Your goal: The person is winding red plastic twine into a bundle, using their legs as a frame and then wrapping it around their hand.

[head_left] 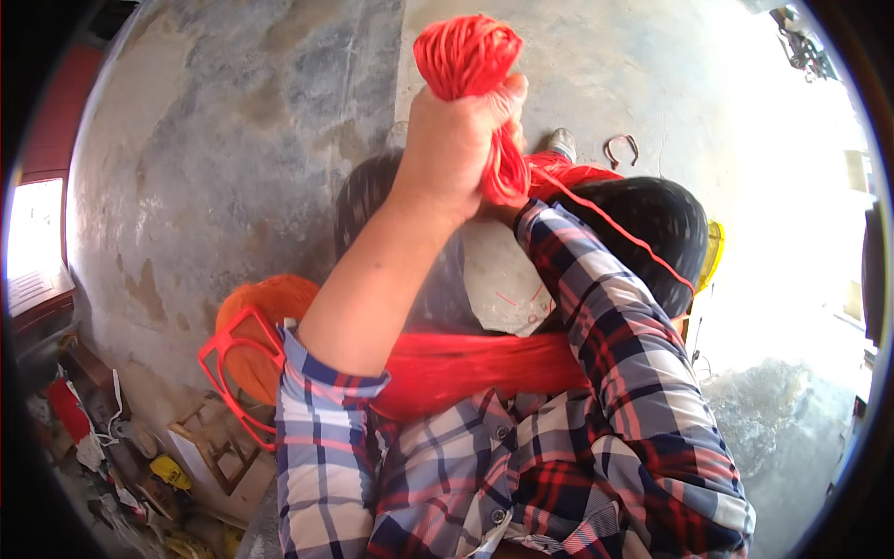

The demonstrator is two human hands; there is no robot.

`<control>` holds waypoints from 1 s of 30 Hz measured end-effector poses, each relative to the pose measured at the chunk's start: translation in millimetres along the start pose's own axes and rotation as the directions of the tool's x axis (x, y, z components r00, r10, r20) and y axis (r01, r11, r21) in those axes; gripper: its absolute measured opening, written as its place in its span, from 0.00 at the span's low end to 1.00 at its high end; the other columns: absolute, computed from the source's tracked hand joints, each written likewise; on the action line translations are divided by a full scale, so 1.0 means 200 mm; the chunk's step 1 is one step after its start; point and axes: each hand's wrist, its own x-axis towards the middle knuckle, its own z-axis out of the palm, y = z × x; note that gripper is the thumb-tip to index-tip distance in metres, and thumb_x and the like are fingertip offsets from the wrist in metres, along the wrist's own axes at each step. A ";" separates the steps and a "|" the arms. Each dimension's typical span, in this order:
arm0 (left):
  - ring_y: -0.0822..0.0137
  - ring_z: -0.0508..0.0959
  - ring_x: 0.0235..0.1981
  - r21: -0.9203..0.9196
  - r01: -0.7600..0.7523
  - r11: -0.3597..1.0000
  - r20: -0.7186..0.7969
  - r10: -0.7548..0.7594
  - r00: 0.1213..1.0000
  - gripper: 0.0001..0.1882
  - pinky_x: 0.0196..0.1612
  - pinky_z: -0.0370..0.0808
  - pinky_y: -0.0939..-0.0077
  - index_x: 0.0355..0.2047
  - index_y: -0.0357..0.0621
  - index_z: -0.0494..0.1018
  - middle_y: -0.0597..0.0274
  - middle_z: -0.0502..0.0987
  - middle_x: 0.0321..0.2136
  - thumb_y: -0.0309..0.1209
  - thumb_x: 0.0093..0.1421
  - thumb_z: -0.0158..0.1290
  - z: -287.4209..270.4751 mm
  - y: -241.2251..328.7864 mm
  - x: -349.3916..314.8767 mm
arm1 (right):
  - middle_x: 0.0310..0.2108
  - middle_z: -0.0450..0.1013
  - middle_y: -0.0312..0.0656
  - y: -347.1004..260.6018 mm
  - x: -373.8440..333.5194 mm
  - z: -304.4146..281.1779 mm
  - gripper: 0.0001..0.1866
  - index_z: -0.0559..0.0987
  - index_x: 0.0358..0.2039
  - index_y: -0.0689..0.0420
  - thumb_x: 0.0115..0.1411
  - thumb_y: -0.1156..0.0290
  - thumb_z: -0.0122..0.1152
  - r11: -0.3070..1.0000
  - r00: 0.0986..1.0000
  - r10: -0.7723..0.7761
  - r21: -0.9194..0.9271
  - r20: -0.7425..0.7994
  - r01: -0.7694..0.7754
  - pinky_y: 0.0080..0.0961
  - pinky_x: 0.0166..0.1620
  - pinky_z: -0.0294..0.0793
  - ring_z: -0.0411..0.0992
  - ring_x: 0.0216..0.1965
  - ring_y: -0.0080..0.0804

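Observation:
A thick bundle of red cord [467, 56] is gripped in my left hand [449, 149], raised ahead of my knees. Its strands bulge out above the fist, and a looped end hangs below it. My right hand [505, 212] is just under that loop, mostly hidden behind the left hand and the cord, so its fingers do not show. From the bundle a single red strand [626, 233] runs over my right thigh. More red strands [484, 363] stretch across my lap beneath both forearms, and another red heap [563, 172] lies beyond my right knee.
At my left stands a rounded orange thing [253, 359] beside a red plastic frame [216, 349]. A small wooden stool or frame [216, 443] and assorted clutter [121, 466] fill the lower left. A thin curved band [622, 149] lies on the concrete floor [242, 168]. Something yellow [712, 252] shows beside my right knee.

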 end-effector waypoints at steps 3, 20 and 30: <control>0.69 0.71 0.19 -0.008 0.016 1.000 -0.012 -0.016 1.000 0.06 0.28 0.71 0.71 0.29 0.41 0.71 0.64 0.70 0.17 0.30 0.60 0.54 0.06 0.01 -0.02 | 0.40 0.78 0.45 0.06 0.09 0.08 0.15 0.81 0.40 0.55 0.51 0.71 0.56 0.998 1.000 -0.021 0.054 0.023 0.020 0.39 0.45 0.75 0.76 0.44 0.42; 0.72 0.67 0.21 0.139 0.126 0.982 -0.060 -0.119 0.991 0.13 0.30 0.65 0.76 0.27 0.45 0.63 0.67 0.65 0.19 0.37 0.62 0.54 0.07 0.02 -0.03 | 0.41 0.78 0.45 -0.07 0.47 0.48 0.15 0.81 0.40 0.55 0.51 0.71 0.57 0.928 0.983 -0.167 0.347 0.073 0.132 0.39 0.45 0.75 0.76 0.44 0.42; 0.72 0.69 0.22 0.149 0.168 0.974 -0.131 -0.149 0.980 0.10 0.33 0.69 0.73 0.29 0.43 0.66 0.67 0.66 0.19 0.35 0.64 0.50 0.04 0.01 0.00 | 0.41 0.78 0.45 -0.25 0.37 0.65 0.15 0.81 0.41 0.55 0.51 0.70 0.57 0.902 0.982 -0.152 0.421 0.110 0.093 0.39 0.45 0.75 0.76 0.44 0.42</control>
